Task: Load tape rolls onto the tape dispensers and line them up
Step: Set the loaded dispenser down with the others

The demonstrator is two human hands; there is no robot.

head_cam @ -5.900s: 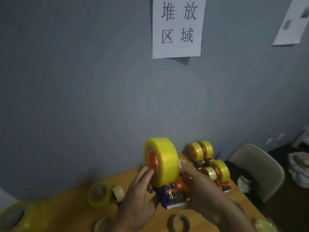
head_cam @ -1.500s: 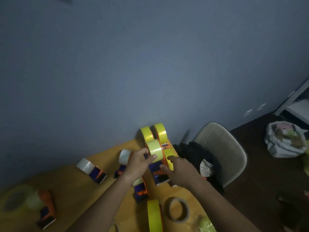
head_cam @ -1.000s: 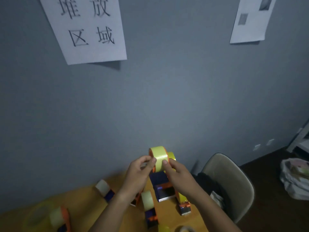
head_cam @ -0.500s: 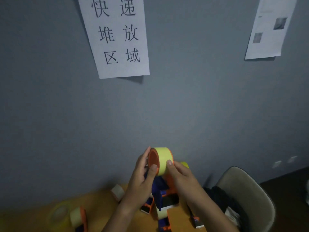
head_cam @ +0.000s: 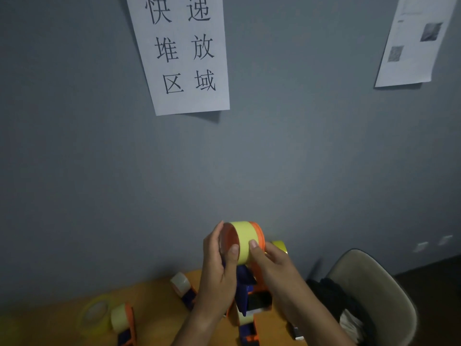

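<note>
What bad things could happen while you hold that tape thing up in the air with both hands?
1. The tape dispenser is lifted off the table, pinched by the left hand and right hand around its yellow tape roll. If the grip slips, it might fall onto the dispensers below.
2. Setting it down, it could bump the loaded dispenser nearby and spoil the line.
3. The wooden table ends near the chair; something could roll off.

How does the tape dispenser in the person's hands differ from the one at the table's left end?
The held dispenser is raised off the orange table, gripped by the left hand and right hand; the left-end dispenser rests there untouched. The held one looks larger, being nearer. Both carry pale yellow tape on orange wheels.
</note>
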